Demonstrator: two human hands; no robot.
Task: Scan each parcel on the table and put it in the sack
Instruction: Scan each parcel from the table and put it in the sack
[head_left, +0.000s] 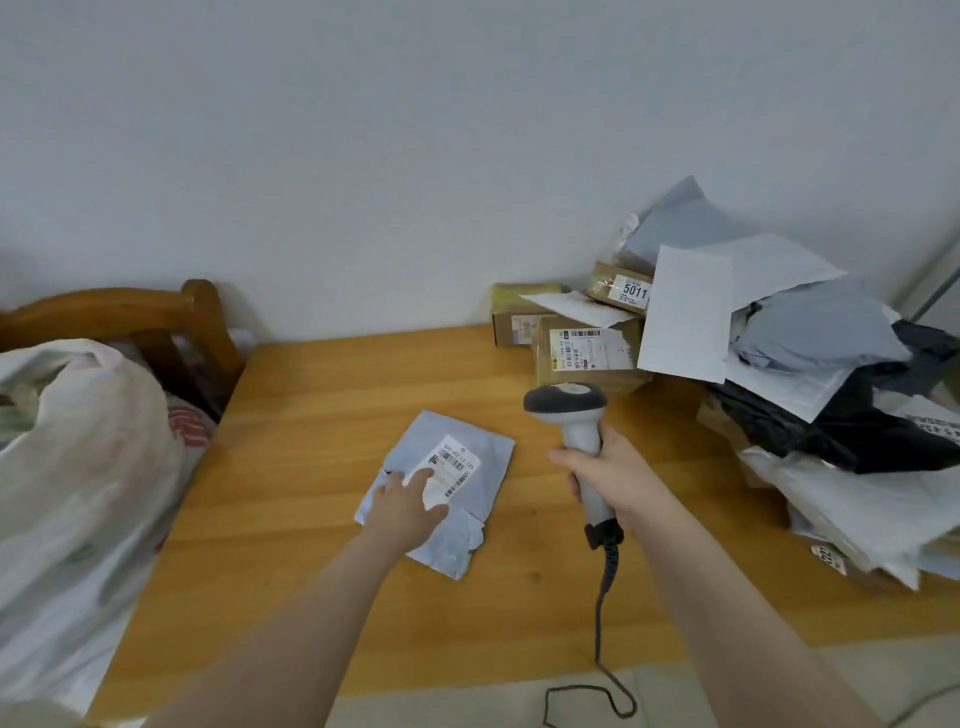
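Head view: parcel heap (810, 364) right, sack (78, 467) left. Flat left hand (408, 501) presses the parcel (488, 499); right hand (608, 483) grips the scanner (566, 402)

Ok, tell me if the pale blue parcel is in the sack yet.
Out: the pale blue mailer lies label up on the table under the left hand, apart from the sack.

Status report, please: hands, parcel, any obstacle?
Left hand flat on grey parcel, label up. Right hand grips scanner. Sack at left, nothing between.

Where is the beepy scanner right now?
In the head view, the scanner is right of centre, gripped by the right hand, beside the pale blue parcel.
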